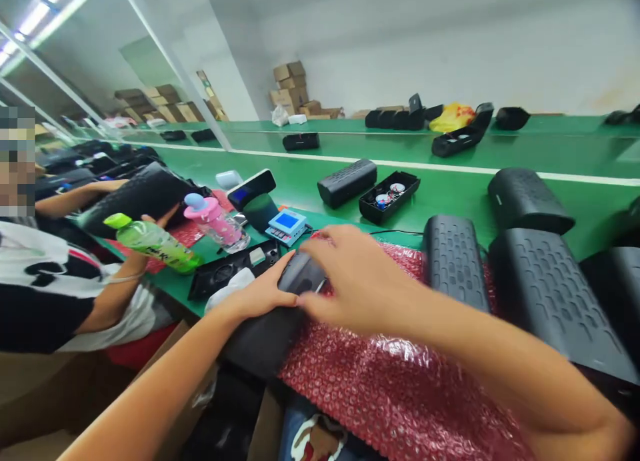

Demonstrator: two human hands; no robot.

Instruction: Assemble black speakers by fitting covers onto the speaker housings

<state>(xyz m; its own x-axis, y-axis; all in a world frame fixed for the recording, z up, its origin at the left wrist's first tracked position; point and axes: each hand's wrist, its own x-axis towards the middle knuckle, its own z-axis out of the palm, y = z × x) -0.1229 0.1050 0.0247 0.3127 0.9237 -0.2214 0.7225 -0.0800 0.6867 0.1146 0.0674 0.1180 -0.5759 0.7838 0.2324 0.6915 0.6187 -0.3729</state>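
A black speaker housing (263, 341) is tilted over the front edge of the bench, at the left side of a sheet of red bubble wrap (370, 381). My left hand (263, 293) grips its upper part, with the thumb across the near face. From the right, my right hand (350, 281) bends over the same end, fingers curled on top and thumb close to my left thumb. The fingertips are partly hidden. Just beyond my hands are a light blue device with a small screen (287, 225) and an open black half shell (235, 269).
Finished-looking black speakers (455, 261) stand close on my right. Across the green bench lie a closed speaker (347, 182) and an open shell with two drivers (390, 196). A green bottle (155, 243) and pink cup (217, 222) stand left, beside a co-worker holding a large speaker (140, 198).
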